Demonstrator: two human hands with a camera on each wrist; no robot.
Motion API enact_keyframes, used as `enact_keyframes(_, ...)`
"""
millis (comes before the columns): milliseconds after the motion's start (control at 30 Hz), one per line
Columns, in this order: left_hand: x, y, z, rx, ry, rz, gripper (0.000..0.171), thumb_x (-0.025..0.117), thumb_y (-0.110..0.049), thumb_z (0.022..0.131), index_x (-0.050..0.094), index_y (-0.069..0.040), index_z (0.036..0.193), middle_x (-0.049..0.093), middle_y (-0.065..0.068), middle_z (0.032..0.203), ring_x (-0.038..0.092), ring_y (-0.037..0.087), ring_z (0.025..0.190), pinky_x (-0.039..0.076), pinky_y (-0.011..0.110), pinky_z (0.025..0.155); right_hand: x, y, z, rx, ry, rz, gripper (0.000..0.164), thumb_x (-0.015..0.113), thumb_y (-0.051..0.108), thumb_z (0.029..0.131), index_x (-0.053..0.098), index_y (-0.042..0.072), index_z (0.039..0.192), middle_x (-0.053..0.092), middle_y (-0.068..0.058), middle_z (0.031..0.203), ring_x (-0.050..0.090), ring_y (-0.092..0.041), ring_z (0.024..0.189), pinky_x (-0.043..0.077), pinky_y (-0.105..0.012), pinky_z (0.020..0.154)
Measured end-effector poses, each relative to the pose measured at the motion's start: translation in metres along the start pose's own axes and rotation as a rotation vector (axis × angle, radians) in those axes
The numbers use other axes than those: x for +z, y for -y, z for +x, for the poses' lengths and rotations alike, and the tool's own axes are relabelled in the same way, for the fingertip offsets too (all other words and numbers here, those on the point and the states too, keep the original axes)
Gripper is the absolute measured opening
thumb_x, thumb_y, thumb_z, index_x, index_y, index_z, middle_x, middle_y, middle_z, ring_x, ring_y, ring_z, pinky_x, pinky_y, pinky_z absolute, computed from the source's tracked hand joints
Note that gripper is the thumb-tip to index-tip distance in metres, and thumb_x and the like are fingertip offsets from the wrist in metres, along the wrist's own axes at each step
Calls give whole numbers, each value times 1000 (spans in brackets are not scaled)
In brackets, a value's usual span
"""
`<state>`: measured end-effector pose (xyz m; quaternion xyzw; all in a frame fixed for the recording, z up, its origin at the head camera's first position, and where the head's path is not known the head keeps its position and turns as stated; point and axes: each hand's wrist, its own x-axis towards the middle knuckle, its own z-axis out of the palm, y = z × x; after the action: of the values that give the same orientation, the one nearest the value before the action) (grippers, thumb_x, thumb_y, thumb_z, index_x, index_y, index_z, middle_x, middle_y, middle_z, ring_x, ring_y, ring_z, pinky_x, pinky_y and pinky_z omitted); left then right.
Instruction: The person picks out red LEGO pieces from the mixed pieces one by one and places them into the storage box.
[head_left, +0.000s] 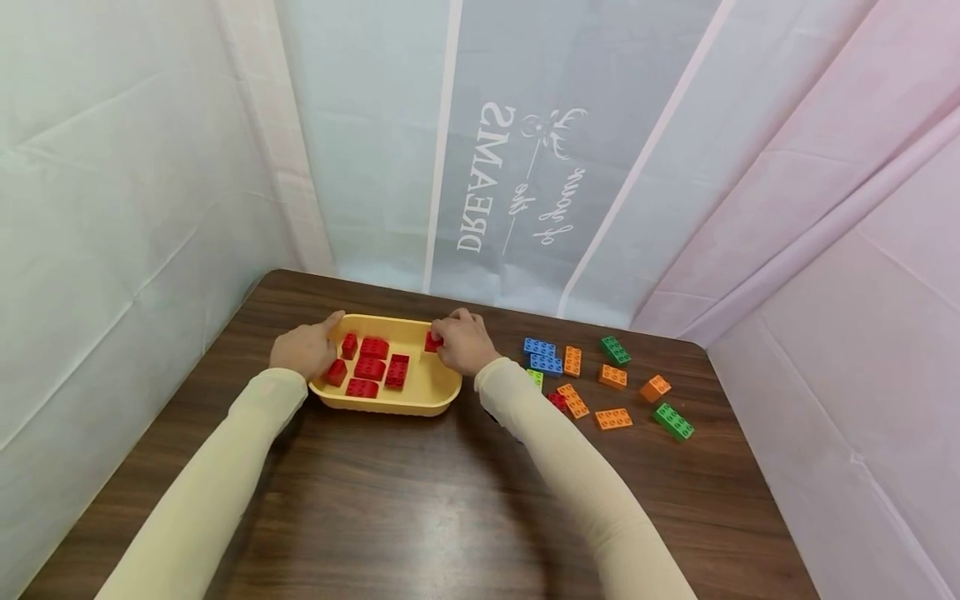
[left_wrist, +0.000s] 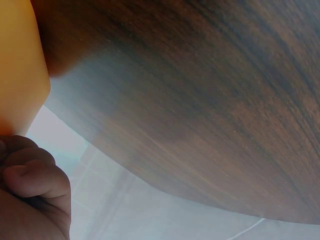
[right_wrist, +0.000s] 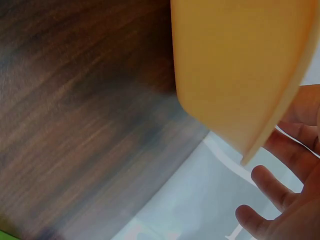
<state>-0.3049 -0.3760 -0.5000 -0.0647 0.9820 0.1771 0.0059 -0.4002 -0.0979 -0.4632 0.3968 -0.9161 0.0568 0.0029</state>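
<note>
A yellow plastic tray (head_left: 408, 408) with a raised rim sits on the table, several red toy bricks (head_left: 370, 368) lying loose inside it. My left hand (head_left: 302, 348) grips the tray's left end, and its curled fingers (left_wrist: 40, 177) show beside the tray wall in the left wrist view. At the tray's back right corner, my right hand (head_left: 465, 342) pinches a red brick (head_left: 432, 342) inside the rim. The right wrist view shows its other fingers (right_wrist: 272, 187) spread outside the tray wall (right_wrist: 240, 65), with the brick hidden there.
To the right on the brown wooden table (head_left: 420, 517) lie blue bricks (head_left: 543, 354), several orange bricks (head_left: 613, 418) and green bricks (head_left: 673, 421). A red brick (head_left: 557, 401) and a lime brick (head_left: 535, 377) are partly behind the right sleeve. Hanging cloth (head_left: 390, 167) borders the table.
</note>
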Motion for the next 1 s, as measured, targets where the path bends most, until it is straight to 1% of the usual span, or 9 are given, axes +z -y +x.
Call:
enact_keyframes(200,1,1,1,0,2,-2,64,47,-17,96,34,-13,158,46,7,56,42,23,49,44,39,53,8,3,0,-8,51,-4,9,69,13,92,64,20,92,67,8,93,42,-31,131,26,-55,110)
enact_keyframes(367,2,2,3,5,5,-4,65,47,-17,95,33,-12,158,46,7,57,43,24,50,45,39,53,12,4,1,-2,88,1,9,71,13,90,65,20,89,64,8,88,39,-33,135,22,-57,112)
enact_keyframes(700,7,5,4,17,-4,0,64,47,-17,96,34,-11,158,45,7,56,41,23,49,44,37,50,23,4,4,-18,94,-20,10,74,15,90,66,21,90,66,9,87,38,-36,137,23,-63,110)
enact_keyframes(800,7,5,4,19,-14,0,64,47,-16,95,34,-12,158,45,7,56,40,23,49,44,37,50,25,4,4,-23,110,-38,11,75,16,89,66,21,90,64,10,81,38,-36,138,23,-64,110)
enact_keyframes(933,8,5,4,19,-22,-4,64,47,-15,95,35,-11,158,45,7,56,40,23,49,44,38,50,25,6,4,-41,120,-86,15,77,16,88,63,22,86,58,10,71,37,-36,137,23,-67,109)
enact_keyframes(1000,8,4,4,13,-21,1,63,47,-16,96,35,-12,158,45,7,56,40,23,49,44,38,50,25,8,3,-47,123,-96,15,77,16,88,62,21,85,57,9,70,37,-37,137,23,-68,108)
